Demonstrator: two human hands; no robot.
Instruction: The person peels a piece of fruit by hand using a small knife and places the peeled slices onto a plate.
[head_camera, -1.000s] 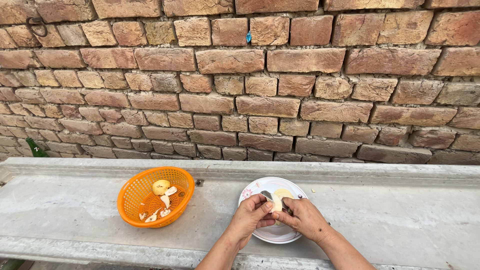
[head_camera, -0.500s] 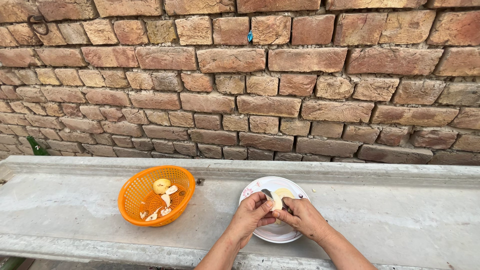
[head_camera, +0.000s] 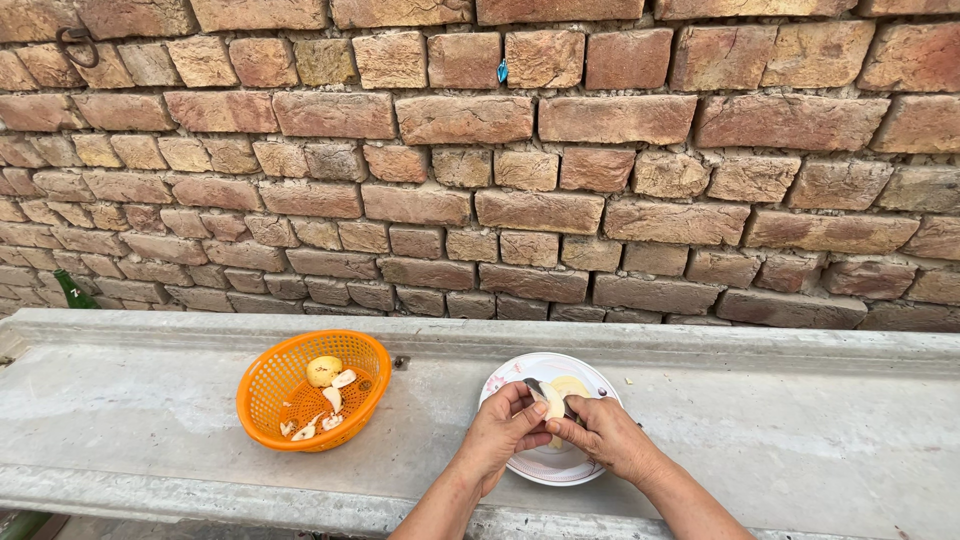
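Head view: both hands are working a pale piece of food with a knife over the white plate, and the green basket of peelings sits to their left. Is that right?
Not quite: the basket is orange, not green, as the head view shows. The rest stands: the left hand and right hand hold a pale piece of food and a knife over the white plate, basket to their left.

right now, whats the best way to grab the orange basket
Judging by its pose, take the orange basket by its rim, on the bare near-left side, coming from above. It sits upright and open on the concrete ledge, with peels and a round yellowish piece lying toward the far right, so that stretch of rim looks easiest to pinch. Both hands are busy over the plate.
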